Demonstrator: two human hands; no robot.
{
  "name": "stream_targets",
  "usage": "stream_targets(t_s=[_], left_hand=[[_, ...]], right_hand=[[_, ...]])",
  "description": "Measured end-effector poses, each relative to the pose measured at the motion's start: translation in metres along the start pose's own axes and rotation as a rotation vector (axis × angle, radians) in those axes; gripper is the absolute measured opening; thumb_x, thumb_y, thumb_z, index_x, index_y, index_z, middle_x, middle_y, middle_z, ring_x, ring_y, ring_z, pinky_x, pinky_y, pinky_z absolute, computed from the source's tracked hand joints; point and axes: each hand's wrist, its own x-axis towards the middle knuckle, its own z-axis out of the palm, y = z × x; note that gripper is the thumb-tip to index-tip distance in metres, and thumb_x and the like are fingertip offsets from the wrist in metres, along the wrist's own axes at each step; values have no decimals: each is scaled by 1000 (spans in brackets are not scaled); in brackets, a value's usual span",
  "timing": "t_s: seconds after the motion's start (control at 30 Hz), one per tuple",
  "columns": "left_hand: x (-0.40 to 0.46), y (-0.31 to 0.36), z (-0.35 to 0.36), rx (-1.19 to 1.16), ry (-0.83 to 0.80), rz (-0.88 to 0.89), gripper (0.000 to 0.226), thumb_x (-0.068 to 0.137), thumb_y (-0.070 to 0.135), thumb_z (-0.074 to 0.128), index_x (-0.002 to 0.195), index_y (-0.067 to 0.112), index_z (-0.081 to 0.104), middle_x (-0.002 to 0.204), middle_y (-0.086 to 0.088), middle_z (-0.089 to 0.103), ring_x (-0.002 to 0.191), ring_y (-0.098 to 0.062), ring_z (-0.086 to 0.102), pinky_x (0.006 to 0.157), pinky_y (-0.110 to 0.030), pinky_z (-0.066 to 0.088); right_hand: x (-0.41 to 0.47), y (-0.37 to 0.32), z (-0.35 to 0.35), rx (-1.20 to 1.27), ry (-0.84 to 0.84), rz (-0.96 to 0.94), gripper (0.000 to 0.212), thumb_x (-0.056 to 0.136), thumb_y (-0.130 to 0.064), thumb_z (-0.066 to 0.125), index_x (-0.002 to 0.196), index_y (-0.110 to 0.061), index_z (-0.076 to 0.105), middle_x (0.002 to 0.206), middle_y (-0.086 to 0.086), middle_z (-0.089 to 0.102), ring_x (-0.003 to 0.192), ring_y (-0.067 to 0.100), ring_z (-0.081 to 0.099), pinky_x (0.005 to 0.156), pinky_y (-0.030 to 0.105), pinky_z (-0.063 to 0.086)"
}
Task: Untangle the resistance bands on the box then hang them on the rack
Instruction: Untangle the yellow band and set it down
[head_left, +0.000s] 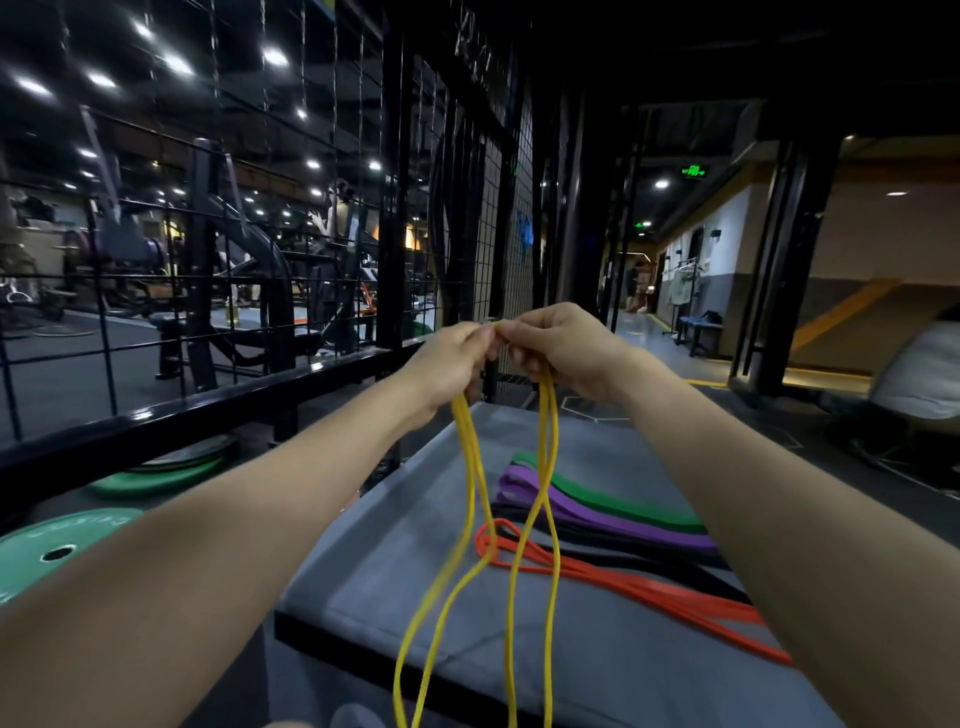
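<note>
Both hands pinch yellow band (470, 467), green exit sign (693, 170) unreadable

Yellow band (470, 467) ends — off the bottom edge; orange band (623, 582) end behind right forearm

Dim hall, bright ceiling spots (176, 65), wide-angle bending at edges.

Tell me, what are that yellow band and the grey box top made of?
The yellow band looks like rubber or latex, smooth and matte: it hangs in limp, thin loops from the left hand and right hand. The box top seems padded vinyl or fabric, dull grey, faintly creased; I can't tell which.
</note>
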Motion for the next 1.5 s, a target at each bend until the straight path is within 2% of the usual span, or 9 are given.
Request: stream_targets(t_s=[0.13,0.37,0.5,0.6,0.8,0.97,1.1,1.27,1.5], left_hand=[[6,4,-8,177,82,28,34,101,31,33,72,20,47,62,2,34,55,-12,32,54,-29,28],[5,-4,-37,52,226,-49,34,102,31,30,73,18,45,64,2,32,54,-12,30,52,-27,29],[-5,-9,-34,-22,75,-127,34,102,30,29,76,15,44,64,2,31,54,-10,31,55,-23,36],[-9,-12,-29,-85,-7,-189,34,101,33,31,80,13,50,69,0,38,60,-12,38,63,-25,44],[-8,-9,-18,-175,-34,-170,28,100,32,35,89,11,50,72,1,39,63,-11,37,62,-23,43],[-7,-8,4,-185,-74,-134,10,98,20,43,97,15,52,96,-2,58,87,-14,57,90,-38,45],[-8,-4,27,-324,-138,-160,14,98,9,41,100,18,51,105,-8,62,99,-21,60,94,-40,43],[-15,-9,44,-355,-263,-215,10,96,8,45,98,14,53,94,-4,66,93,-19,63,91,-32,49],[-8,-17,43,-252,-185,-256,17,98,13,44,88,12,58,77,-2,55,73,-12,55,80,-29,49]], right_hand=[[-5,6,-3,41,0,47,21,94,-14,52,78,-6,63,61,2,52,47,7,46,47,15,42],[-2,3,-7,-79,24,37,20,94,-9,50,93,5,64,67,4,58,52,8,54,52,16,49],[0,-4,-7,-83,95,34,22,96,-7,46,96,7,63,66,6,55,50,10,52,45,14,47],[2,-8,-8,-43,124,23,23,97,-8,43,86,1,61,66,5,52,55,12,49,50,18,47],[7,-11,-4,114,222,31,27,98,-10,41,79,-5,59,65,4,52,56,13,48,55,22,47],[10,-10,-1,231,262,14,26,99,-11,40,80,-5,58,64,3,51,56,12,47,53,21,48],[14,-9,0,332,320,5,29,99,-11,40,76,-8,57,64,3,51,56,11,48,58,26,49],[13,-6,-8,515,404,26,29,99,-13,39,78,-8,59,63,2,52,56,12,50,66,30,52],[6,3,-19,547,462,81,29,99,-14,39,79,-6,58,64,3,51,58,15,50,71,32,53]])
